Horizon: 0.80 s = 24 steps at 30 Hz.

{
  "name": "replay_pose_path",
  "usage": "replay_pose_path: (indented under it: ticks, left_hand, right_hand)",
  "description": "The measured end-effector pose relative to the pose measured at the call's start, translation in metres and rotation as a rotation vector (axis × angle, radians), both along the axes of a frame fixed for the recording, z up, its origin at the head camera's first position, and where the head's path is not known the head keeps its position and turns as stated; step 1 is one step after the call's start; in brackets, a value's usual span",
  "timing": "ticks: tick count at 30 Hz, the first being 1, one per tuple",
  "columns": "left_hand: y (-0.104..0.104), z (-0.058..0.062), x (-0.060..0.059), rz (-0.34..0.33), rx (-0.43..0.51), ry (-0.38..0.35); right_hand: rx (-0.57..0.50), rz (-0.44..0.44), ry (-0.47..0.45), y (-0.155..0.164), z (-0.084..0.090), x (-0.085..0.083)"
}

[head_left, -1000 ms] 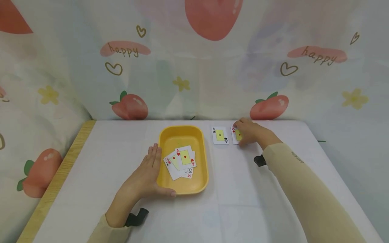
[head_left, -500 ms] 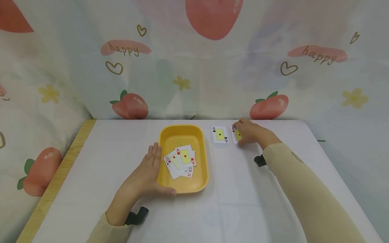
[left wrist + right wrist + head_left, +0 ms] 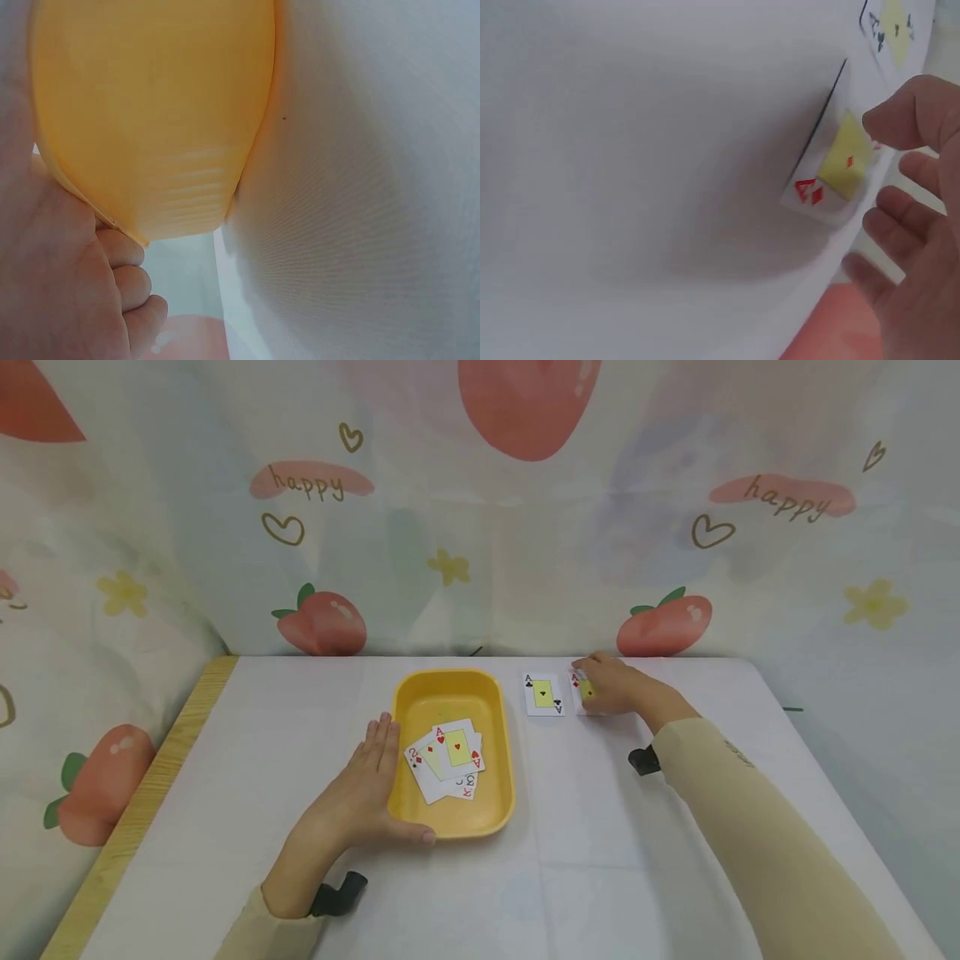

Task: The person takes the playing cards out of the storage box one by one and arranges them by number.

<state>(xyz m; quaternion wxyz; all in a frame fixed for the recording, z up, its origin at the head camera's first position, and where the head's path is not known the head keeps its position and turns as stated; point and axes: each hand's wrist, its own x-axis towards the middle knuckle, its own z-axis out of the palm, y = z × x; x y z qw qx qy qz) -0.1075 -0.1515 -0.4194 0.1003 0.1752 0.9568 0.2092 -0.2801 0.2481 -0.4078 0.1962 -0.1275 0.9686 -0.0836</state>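
I see 2 hands, 1 tray, 2 loose cards on the bench [image 3: 600,860], plus a small pile of cards in the tray.

L hand [image 3: 358,797] lies flat w/ fingers straight, pressed along the outer left wall of the yellow tray [image 3: 450,689], thumb hooked round its near corner. In the left wrist view the tray wall [image 3: 150,112] fills the frame, right against the palm [image 3: 60,277]. Just right of that hand, inside the tray, sits the card pile [image 3: 446,760]: I count at least 3 overlapped, face up, w/ an ace of hearts on top, a red 2 under it to the left and a red card w/ upside-down lettering poking out on the near side. Exact count I cannot tell.

R hand [image 3: 615,687] is at the far side of the bench, fingers curled over the ace of diamonds [image 3: 581,689] and pinching it; in the right wrist view that card [image 3: 832,169] has one edge lifted off the bench, fingertips [image 3: 896,120] on it. Just left of the R hand, 1 ace of clubs [image 3: 543,694] lies flat, face up, near the diamond card, between the R hand and the tray.
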Motion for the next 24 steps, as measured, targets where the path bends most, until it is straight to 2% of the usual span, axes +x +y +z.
replay_pose_path:
  ticks: [4, 8, 11, 18, 21, 24]
  left_hand:
    - [0.001, 0.001, 0.000, 0.009, -0.005, 0.006]
    - [0.001, 0.002, 0.000, 0.016, -0.012, 0.008]
    - [0.001, 0.003, 0.000, 0.020, -0.014, 0.006]
    - [0.001, 0.003, -0.001, 0.027, -0.016, -0.003]
    - [0.000, 0.002, -0.001, 0.017, -0.010, -0.005]
    - [0.000, 0.002, 0.000, 0.009, -0.009, 0.000]
  right_hand:
    - [-0.124, 0.048, 0.009, -0.016, 0.015, 0.009]
    - [-0.244, 0.144, 0.040, -0.040, 0.030, 0.022]
    - [-0.287, 0.222, 0.075, -0.063, 0.040, 0.034]
    - [-0.298, 0.424, 0.145, -0.111, 0.050, 0.056]
    - [-0.270, 0.480, 0.145, -0.125, 0.046, 0.061]
    - [-0.251, 0.496, 0.118, -0.135, 0.040, 0.065]
